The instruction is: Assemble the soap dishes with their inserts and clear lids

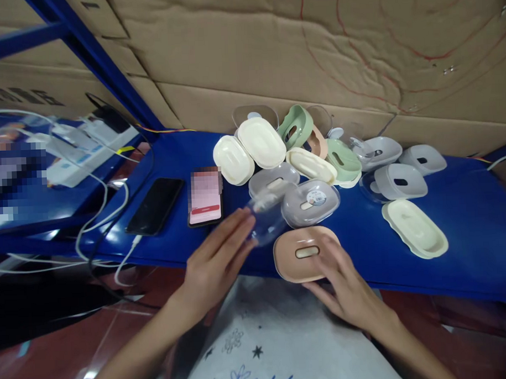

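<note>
My left hand (216, 265) reaches over the front edge of the blue shelf (465, 221), fingers stretched out and touching a clear plastic lid (265, 219), which looks blurred. My right hand (343, 283) grips the near side of a pink oval soap-box part (299, 254) that lies upside down at the shelf's front edge. Just behind it rests a grey box with a clear lid (310, 203).
A heap of cream, green, pink and grey soap-box parts (301, 149) fills the shelf's back. A cream tray (415, 228) lies at the right. Two phones (155, 205) (205, 196) with cables lie at the left. Cardboard boxes (314, 49) stand behind.
</note>
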Demonstrator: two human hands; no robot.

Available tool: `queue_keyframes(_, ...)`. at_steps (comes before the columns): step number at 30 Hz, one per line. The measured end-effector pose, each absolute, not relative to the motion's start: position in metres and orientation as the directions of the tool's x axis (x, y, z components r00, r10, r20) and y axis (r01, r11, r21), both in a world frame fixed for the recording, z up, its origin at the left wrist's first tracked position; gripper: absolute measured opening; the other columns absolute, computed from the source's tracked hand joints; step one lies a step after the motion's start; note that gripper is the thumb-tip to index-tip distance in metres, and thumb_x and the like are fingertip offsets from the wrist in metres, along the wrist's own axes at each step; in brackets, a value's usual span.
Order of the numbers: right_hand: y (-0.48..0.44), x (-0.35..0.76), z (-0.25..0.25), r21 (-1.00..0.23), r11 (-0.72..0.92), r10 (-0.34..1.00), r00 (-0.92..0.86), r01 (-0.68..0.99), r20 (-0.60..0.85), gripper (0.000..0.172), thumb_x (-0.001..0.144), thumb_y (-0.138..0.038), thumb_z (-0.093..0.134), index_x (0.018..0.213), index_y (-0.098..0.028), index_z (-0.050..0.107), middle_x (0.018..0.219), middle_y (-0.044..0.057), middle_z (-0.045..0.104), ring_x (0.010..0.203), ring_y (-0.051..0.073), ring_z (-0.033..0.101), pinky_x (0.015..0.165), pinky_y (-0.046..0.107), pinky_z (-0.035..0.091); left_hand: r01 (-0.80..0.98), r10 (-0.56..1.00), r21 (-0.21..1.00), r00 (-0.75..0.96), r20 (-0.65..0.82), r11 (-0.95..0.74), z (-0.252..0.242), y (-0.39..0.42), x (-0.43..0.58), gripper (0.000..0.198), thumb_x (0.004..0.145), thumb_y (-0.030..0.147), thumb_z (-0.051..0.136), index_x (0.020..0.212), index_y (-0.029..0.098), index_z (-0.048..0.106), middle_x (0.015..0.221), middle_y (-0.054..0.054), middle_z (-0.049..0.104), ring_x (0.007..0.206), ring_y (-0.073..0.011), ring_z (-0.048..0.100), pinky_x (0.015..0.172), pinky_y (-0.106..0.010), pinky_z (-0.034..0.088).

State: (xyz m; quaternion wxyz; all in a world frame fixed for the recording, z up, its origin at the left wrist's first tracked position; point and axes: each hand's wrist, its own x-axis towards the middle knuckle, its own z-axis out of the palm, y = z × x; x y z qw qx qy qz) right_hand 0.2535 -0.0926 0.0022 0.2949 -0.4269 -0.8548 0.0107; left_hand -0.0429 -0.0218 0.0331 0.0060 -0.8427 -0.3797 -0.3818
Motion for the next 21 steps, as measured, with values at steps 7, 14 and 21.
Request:
queue_keyframes(7,-0.094,0.268,0.000,-0.302,0.555,0.795,-0.387,0.776,0.466,0.102,0.099,-0.026,0.072,0.175,-0.031,0.004,0.182,0.013,-0.005,0.166,0.043,0.009,0.122,0.073,0.038,0.231,0.373,0.315,0.759,0.533,-0.920,0.010,-0.027,-0.029,0.053,0.103,0.006,0.059,0.153,0.022,0.055,0.161,-0.011,0.055,0.157,-0.0254,0.045,0.124,-0.045,0.051)
queue_keyframes(14,-0.086,0.286,0.017,-0.309,0.578,0.808,-0.480,0.755,0.340,0.081,0.101,-0.041,0.071,0.171,-0.031,0.030,0.177,0.011,0.028,0.165,0.035,0.022,0.124,0.063,0.043,0.346,0.472,0.339,0.762,0.444,-0.875,0.012,-0.028,-0.007,0.058,0.099,0.051,0.073,0.146,0.022,0.056,0.165,-0.022,0.046,0.158,-0.0370,0.041,0.116,-0.056,0.056)
queue_keyframes(21,-0.075,0.299,0.021,-0.328,0.603,0.797,-0.527,0.727,0.296,0.075,0.103,-0.040,0.067,0.170,-0.034,0.032,0.177,0.009,0.030,0.165,0.033,0.022,0.123,0.061,0.046,0.393,0.507,0.320,0.679,0.530,-0.862,0.008,-0.032,0.012,0.044,0.108,0.040,0.061,0.146,0.019,0.053,0.153,-0.022,0.055,0.146,-0.0347,0.055,0.109,-0.053,0.061)
